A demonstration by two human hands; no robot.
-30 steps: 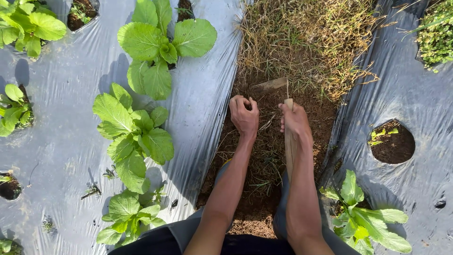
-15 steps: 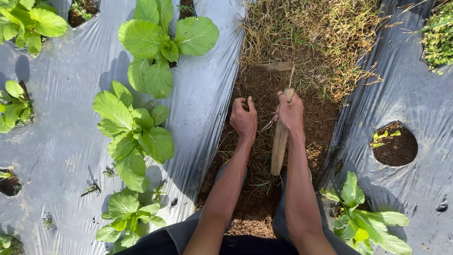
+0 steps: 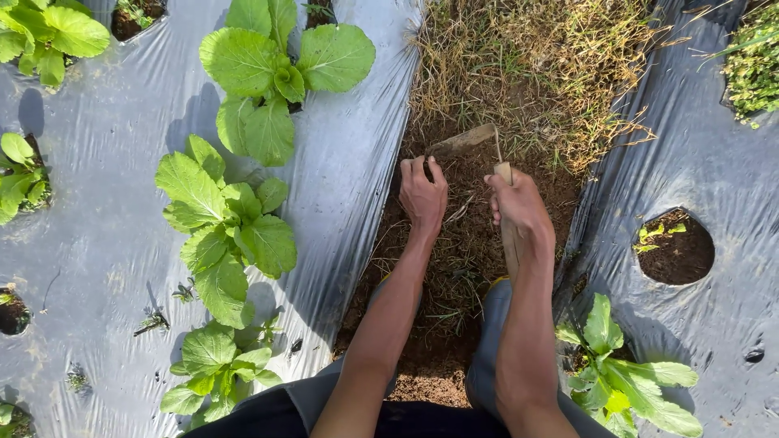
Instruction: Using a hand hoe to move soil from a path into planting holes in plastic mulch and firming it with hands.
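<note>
In the head view my right hand [image 3: 519,207] grips the wooden handle [image 3: 510,243] of a small hoe; its blade [image 3: 464,139] lies at the edge of the dry grass [image 3: 535,73]. My left hand [image 3: 423,193] is closed and presses down on the loose brown soil [image 3: 454,268] of the furrow, right beside the blade. I cannot tell whether it holds weeds or grass. Both forearms reach forward over my knees.
Silver plastic mulch [image 3: 114,235] covers the beds on both sides of the furrow. Leafy green plants [image 3: 227,219] grow from holes on the left, another plant [image 3: 617,373] at the lower right. A planting hole [image 3: 673,247] with a tiny seedling sits at right.
The hoe handle has swung from slanting back up to nearly vertical under my right hand. The blade stays at the grass edge. My left hand has barely moved.
</note>
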